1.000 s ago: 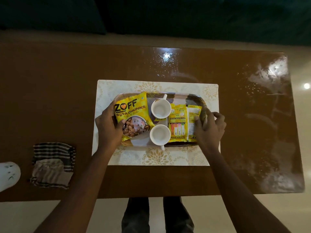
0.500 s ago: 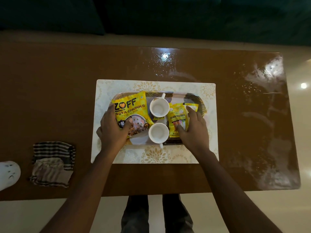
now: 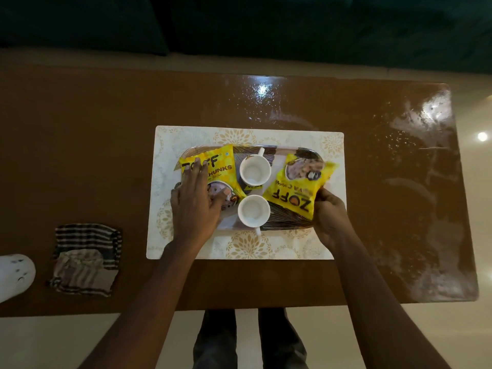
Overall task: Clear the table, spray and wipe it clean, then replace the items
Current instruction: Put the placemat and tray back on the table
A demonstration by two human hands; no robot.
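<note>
A patterned tray (image 3: pixel 286 222) sits on a cream floral placemat (image 3: pixel 247 246) in the middle of the brown table (image 3: pixel 106 155). On the tray stand two white cups, one at the back (image 3: pixel 255 170) and one at the front (image 3: pixel 253 211). My left hand (image 3: pixel 195 203) lies flat, fingers straight, on a yellow soya chunks packet (image 3: pixel 215 169) at the tray's left. My right hand (image 3: pixel 330 214) grips the near corner of a second yellow packet (image 3: pixel 295 187), turned with its print upside down, over the tray's right end.
A folded striped cloth (image 3: pixel 85 259) lies on the table to the left, with a white spray bottle (image 3: pixel 13 275) beside it at the frame edge. The table's right part shines with wet streaks (image 3: pixel 426 161). A dark sofa runs behind the table.
My right hand went from the tray's right rim onto the right packet, then turned it over and took hold of its corner. My left hand slid from the tray's left rim onto the left packet.
</note>
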